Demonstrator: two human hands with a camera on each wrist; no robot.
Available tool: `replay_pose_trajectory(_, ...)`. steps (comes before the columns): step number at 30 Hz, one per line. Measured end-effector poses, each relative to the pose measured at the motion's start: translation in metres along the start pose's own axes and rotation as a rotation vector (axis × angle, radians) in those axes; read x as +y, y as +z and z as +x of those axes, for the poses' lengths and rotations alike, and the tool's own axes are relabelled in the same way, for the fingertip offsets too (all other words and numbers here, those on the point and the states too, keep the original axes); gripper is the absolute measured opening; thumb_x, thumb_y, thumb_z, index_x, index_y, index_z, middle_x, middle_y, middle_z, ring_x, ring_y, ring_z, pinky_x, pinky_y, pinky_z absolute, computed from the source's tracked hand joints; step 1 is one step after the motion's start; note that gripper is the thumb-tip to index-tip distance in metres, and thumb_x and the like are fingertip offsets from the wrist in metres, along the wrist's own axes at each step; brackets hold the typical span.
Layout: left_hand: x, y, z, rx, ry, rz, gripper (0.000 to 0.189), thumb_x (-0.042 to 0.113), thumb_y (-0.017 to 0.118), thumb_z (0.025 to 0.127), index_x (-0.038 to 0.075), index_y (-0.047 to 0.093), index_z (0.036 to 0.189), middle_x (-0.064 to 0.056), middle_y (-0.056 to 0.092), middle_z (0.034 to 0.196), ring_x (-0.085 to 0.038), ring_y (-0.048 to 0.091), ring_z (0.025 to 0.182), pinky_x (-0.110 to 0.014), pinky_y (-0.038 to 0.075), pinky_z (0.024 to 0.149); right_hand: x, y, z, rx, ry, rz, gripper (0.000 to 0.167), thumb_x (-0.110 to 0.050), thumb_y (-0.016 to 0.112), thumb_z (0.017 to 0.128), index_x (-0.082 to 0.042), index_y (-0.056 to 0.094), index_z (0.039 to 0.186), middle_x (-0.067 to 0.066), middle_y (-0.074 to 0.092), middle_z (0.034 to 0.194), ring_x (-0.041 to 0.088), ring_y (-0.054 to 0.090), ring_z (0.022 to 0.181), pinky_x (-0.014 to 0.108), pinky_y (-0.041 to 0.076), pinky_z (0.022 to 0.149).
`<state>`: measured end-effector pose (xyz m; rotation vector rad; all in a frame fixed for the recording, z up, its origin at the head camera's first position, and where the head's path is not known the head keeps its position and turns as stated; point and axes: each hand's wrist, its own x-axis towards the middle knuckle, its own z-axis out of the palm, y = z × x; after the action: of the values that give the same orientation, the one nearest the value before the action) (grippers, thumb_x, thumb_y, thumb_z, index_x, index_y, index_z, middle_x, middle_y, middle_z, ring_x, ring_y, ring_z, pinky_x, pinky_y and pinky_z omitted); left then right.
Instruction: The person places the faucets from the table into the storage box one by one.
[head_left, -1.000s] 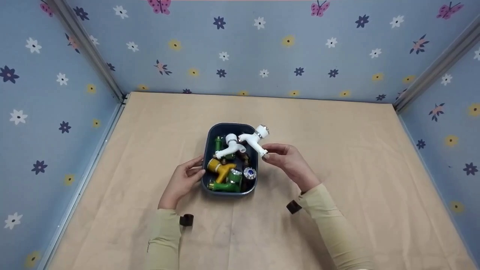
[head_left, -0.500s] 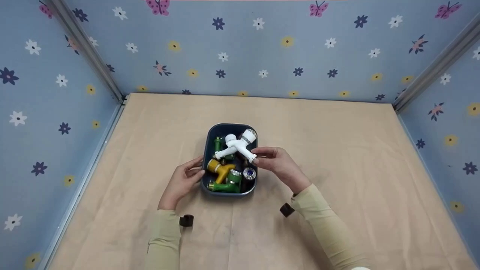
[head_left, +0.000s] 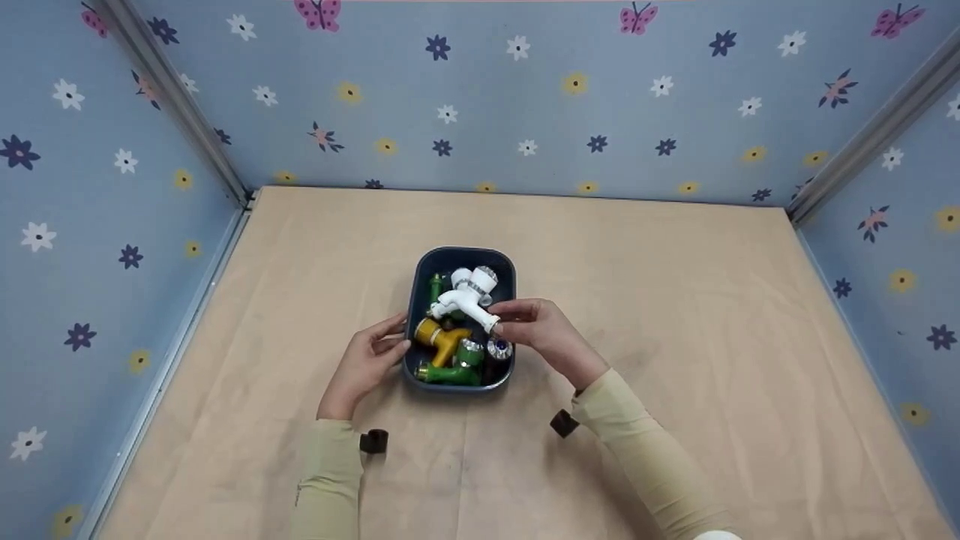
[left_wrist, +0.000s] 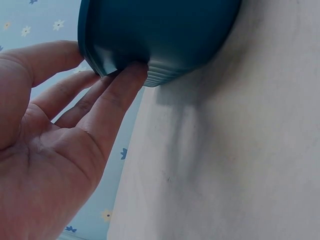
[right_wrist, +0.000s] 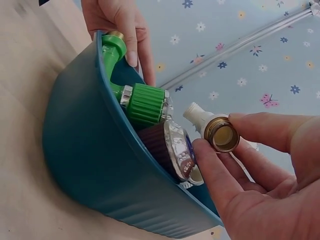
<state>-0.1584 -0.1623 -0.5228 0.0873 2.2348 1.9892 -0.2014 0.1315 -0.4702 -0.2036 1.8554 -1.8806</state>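
My right hand (head_left: 546,335) pinches a white tap (head_left: 469,304) by one end, over a dark blue plastic bin (head_left: 459,389). In the right wrist view, a brass ring (right_wrist: 222,134) shows at the gripped end, between thumb and fingers. A second white tap (head_left: 459,277) lies behind it, partly covered. At the bin's left side my left hand (head_left: 364,367) holds it, thumb at the rim and other fingers (left_wrist: 112,100) against the outer wall. Also inside are a yellow tap (head_left: 444,339), a green tap (head_left: 454,373) and a dark tap with a chrome-topped knob (head_left: 499,347).
The bin stands on a table with a beige cover (head_left: 637,277). Blue flower-patterned panels (head_left: 495,97) rise at the back and both sides. A black wrist mount (head_left: 373,441) sits at the left wrist, another (head_left: 565,423) at the right. More green parts (head_left: 436,287) lie inside the bin.
My right hand has moved left and slightly toward me, bringing the white tap from the bin's right rim to over its middle. The left hand and bin have stayed put.
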Motion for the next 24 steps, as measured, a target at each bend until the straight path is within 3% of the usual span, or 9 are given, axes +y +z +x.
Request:
replay_pose_trajectory(12, 0.000, 0.000, 0.001, -0.007, -0.066, -0.022, 0.050, 0.003, 0.059, 0.094, 0.008, 0.046, 0.142, -0.020, 0.054, 0.127, -0.034, 0.056, 0.114, -0.029, 0.055, 0.076, 0.002, 0.005, 0.005, 0.032, -0.018, -0.017, 0.030, -0.001, 0.069, 0.085, 0.002, 0.067, 0.115, 0.010, 0.069, 0.100, 0.018, 0.066, 0.085, 0.028, 0.052, 0.073)
replay_pose_trajectory(18, 0.000, -0.001, 0.001, -0.008, -0.071, -0.011, 0.050, 0.004, 0.059, 0.094, 0.008, 0.046, 0.143, -0.020, 0.054, 0.128, -0.033, 0.056, 0.114, -0.030, 0.055, 0.078, 0.003, 0.007, 0.011, 0.057, -0.008, -0.041, 0.028, -0.002, 0.069, 0.085, 0.000, 0.068, 0.113, 0.010, 0.070, 0.099, 0.017, 0.066, 0.083, 0.027, 0.052, 0.070)
replay_pose_trajectory(24, 0.000, -0.001, 0.001, -0.012, -0.032, -0.005, 0.051, 0.002, 0.060, 0.094, 0.006, 0.046, 0.142, -0.020, 0.055, 0.127, -0.032, 0.058, 0.112, -0.028, 0.054, 0.078, 0.005, 0.009, 0.017, 0.078, 0.015, -0.061, 0.029, -0.004, 0.070, 0.085, -0.001, 0.068, 0.113, 0.010, 0.069, 0.101, 0.015, 0.066, 0.084, 0.026, 0.053, 0.073)
